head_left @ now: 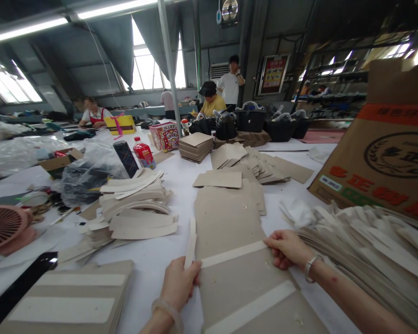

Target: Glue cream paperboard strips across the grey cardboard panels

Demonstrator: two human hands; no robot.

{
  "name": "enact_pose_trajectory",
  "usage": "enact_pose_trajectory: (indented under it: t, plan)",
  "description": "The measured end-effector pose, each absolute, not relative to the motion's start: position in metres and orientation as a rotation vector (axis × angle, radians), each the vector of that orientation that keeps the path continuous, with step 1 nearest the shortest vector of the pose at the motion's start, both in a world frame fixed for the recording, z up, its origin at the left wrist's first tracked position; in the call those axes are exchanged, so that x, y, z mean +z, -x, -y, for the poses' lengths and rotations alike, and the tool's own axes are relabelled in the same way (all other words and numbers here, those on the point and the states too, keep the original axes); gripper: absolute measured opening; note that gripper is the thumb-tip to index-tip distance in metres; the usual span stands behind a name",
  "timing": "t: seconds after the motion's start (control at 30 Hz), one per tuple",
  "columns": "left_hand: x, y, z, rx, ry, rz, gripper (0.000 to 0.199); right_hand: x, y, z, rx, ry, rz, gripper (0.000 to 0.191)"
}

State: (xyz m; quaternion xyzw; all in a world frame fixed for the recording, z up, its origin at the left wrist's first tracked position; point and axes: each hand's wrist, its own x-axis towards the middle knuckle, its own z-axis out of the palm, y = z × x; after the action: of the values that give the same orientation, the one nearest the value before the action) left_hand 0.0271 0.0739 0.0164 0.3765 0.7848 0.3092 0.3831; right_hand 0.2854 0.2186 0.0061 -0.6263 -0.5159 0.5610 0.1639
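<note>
While left hand (177,282) clamps loose strip (192,239), right hand (288,248) pinches end of crosswise strip (235,254) on board (242,280).

This looks like a factory workshop. Stacks of cut card (142,225) lie on a white table (149,260), with co-workers (214,105) beyond under strip lights (118,8).

Bottom edge crops the grey panel (237,278); wall poster (274,75) illegibly blurred.
</note>
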Motion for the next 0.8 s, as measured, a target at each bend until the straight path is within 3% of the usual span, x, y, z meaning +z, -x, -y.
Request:
enact_pose_trajectory:
  t: [0.27, 0.4, 0.6, 0.67, 0.8]
  plan:
    - [0.012, -0.027, -0.076, 0.775, -0.974, -2.058, 0.018, -0.003, -0.284, -0.220, 1.471, 1.824, 1.583, 0.023]
    - [0.009, -0.026, -0.076, 0.807, -0.961, -2.059, 0.011, 0.000, -0.287, -0.225, 1.392, 1.868, 1.771, 0.015]
    - [-0.001, -0.026, -0.071, 0.980, -0.948, -1.962, 0.011, 0.035, -0.263, -0.217, 0.808, 1.602, 2.084, 0.017]
    - [-0.007, -0.025, -0.070, 1.055, -0.961, -1.925, 0.014, 0.047, -0.236, -0.207, 0.959, 1.497, 2.092, 0.015]
    - [-0.014, -0.024, -0.069, 1.100, -1.001, -1.901, 0.020, 0.057, -0.169, -0.193, 1.615, 1.428, 1.863, 0.008]
